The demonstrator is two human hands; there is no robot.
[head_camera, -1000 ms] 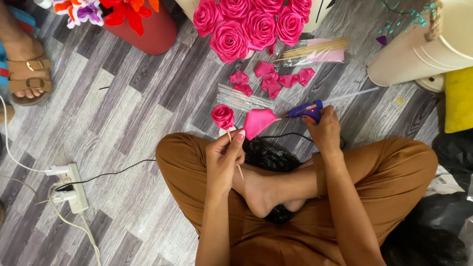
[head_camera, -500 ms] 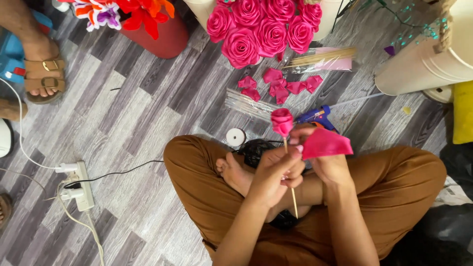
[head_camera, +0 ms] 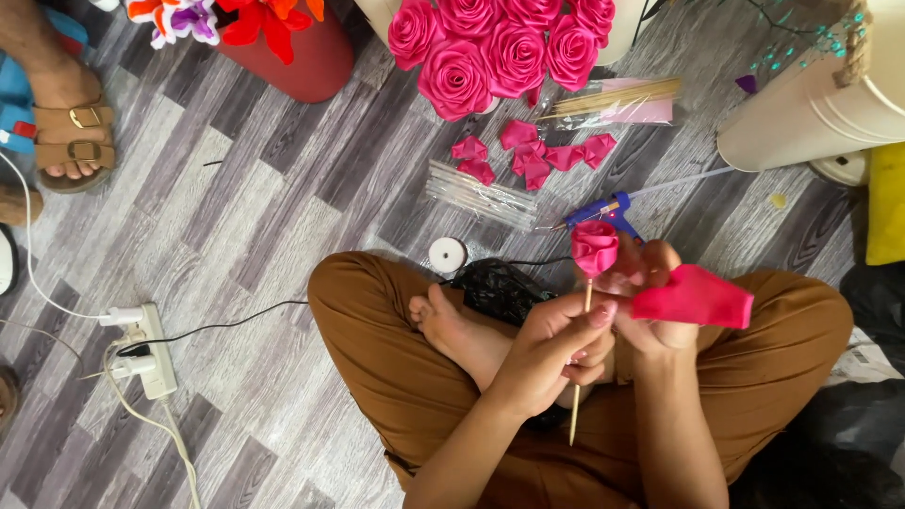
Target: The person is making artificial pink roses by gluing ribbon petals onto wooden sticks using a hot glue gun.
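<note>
Pink ribbon rose bud (head_camera: 595,247) sits on top of a thin wooden stick (head_camera: 580,363), held upright over the person's crossed legs in brown trousers (head_camera: 377,339). Left hand (head_camera: 556,349) is closed, fingers pinching the stick just below the bud. Right hand (head_camera: 650,292) is curled behind the bud, touching it, and has hold of a folded pink ribbon petal (head_camera: 693,297) that sticks out to the right. Bare foot (head_camera: 452,330) lies just left of the left hand. Blue glue gun (head_camera: 603,212) lies on the grey wood-pattern floor (head_camera: 236,188) right behind the bud, partly hidden by it. Near it: clear packet of sticks (head_camera: 481,196), loose pink petals (head_camera: 533,155), white ribbon spool (head_camera: 447,254), black bag (head_camera: 495,287) between the legs. Farther back, a bunch of finished pink roses (head_camera: 500,47), a packet of wooden skewers (head_camera: 617,99), red pot (head_camera: 292,52) with orange flowers. White power strip (head_camera: 151,349) with cables at left. Another person's sandalled foot (head_camera: 71,141) at top left. Cream bucket (head_camera: 820,104) at top right.
</note>
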